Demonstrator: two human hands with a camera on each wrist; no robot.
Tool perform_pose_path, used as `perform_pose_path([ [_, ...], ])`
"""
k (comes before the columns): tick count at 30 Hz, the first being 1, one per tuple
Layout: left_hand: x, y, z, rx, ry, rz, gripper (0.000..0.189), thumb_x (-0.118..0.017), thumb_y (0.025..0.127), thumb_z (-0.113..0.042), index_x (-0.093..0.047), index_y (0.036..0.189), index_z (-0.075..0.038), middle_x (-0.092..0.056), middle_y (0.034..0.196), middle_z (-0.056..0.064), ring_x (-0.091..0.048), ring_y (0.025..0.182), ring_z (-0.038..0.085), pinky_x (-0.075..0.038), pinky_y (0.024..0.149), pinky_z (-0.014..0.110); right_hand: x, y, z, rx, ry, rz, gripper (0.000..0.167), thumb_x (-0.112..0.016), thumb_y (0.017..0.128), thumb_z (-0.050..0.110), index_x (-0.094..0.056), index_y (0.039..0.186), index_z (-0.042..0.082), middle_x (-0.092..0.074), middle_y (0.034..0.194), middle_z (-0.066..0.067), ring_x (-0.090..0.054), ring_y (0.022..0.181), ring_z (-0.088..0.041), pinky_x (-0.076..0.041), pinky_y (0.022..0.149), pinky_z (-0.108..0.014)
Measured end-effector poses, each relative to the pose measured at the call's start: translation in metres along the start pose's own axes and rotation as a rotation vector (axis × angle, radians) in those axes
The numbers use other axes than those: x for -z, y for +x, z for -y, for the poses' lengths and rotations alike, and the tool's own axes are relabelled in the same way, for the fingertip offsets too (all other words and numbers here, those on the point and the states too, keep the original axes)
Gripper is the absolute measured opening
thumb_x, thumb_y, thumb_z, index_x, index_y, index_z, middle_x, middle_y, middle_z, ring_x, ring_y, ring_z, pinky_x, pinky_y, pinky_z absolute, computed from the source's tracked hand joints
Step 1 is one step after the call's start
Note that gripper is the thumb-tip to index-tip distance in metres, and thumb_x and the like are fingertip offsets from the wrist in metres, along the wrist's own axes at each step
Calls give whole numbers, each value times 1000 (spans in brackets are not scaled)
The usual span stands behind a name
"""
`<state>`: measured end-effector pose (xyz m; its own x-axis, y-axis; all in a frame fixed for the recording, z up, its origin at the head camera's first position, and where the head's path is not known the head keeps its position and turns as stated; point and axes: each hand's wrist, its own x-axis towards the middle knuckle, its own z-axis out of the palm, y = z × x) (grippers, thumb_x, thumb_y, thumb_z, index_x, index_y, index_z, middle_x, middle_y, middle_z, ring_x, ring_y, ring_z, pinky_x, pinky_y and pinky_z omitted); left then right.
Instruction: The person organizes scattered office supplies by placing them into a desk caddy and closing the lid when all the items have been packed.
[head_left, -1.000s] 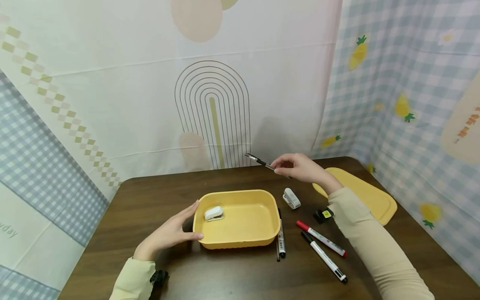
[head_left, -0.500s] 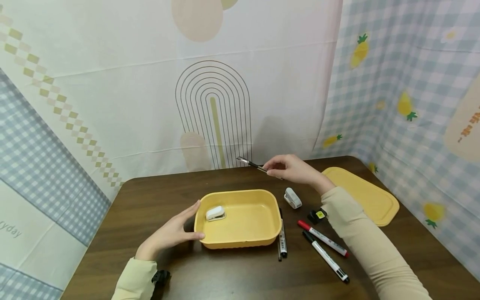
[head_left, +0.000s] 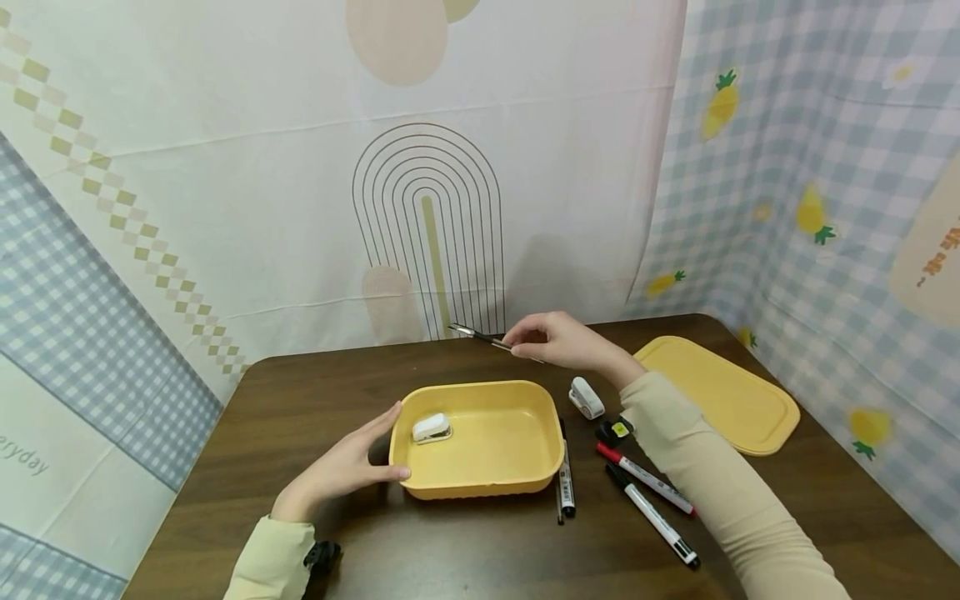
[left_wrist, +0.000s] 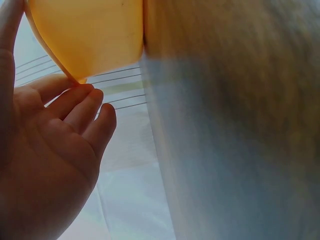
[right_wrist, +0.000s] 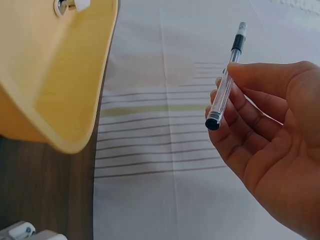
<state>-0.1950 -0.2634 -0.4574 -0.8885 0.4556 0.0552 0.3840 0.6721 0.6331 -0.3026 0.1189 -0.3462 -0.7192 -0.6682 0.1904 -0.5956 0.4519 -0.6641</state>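
Observation:
My right hand (head_left: 558, 340) pinches a gel pen (head_left: 483, 337) between thumb and fingers, above the table behind the box. In the right wrist view the gel pen (right_wrist: 225, 87) has a clear barrel, a black end and a black grip. A shallow yellow box (head_left: 495, 450) sits mid-table, with a small white stapler (head_left: 431, 428) inside at its left end. My left hand (head_left: 341, 467) holds that end, thumb on the near corner and fingers on the far one. The fingertips touch the rim of the yellow box (left_wrist: 95, 40) in the left wrist view.
Right of the box lie a second small white stapler-like thing (head_left: 586, 398), a white-barrelled marker (head_left: 567, 483) with a thin pen beside it, a red-capped marker (head_left: 648, 479) and a black-capped marker (head_left: 654, 518). A yellow lid (head_left: 723, 392) rests at the back right. A cloth-covered wall (head_left: 300, 208) stands behind.
My right hand has carried the gel pen to the left and slightly down, toward the back of the box. The left hand keeps its place on the box.

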Motion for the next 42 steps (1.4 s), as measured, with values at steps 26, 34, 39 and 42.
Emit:
perform_pose_path([
  [26,0,0,0,13,-33,24,110,-78,81,-58,-21,162,-11,-18,167,8,-21,151,31,-25,116,57,-34,22,12,57,-72,121,18,-66,100,19,-73,115,14,-71,110,4,-65,92,-9,-55,79,-29],
  [34,1,1,0,-1,-27,18,108,-78,82,-57,-21,162,-10,-19,166,11,-22,150,32,-26,116,57,-44,27,9,62,-88,165,17,-67,99,15,-74,113,12,-70,103,5,-64,93,-8,-54,83,-27],
  [39,1,0,0,0,-18,20,108,-78,82,-57,-21,162,-11,-19,166,10,-22,150,31,-26,116,57,-46,27,5,78,-99,184,17,-67,99,15,-75,113,11,-70,101,6,-63,91,-7,-54,82,-27],
  [42,1,0,1,-2,-15,18,108,-78,82,-56,-21,162,-11,-20,166,10,-23,150,31,-26,116,57,-48,27,3,91,-109,200,17,-67,99,14,-75,113,9,-70,100,6,-63,90,-7,-53,81,-27],
])
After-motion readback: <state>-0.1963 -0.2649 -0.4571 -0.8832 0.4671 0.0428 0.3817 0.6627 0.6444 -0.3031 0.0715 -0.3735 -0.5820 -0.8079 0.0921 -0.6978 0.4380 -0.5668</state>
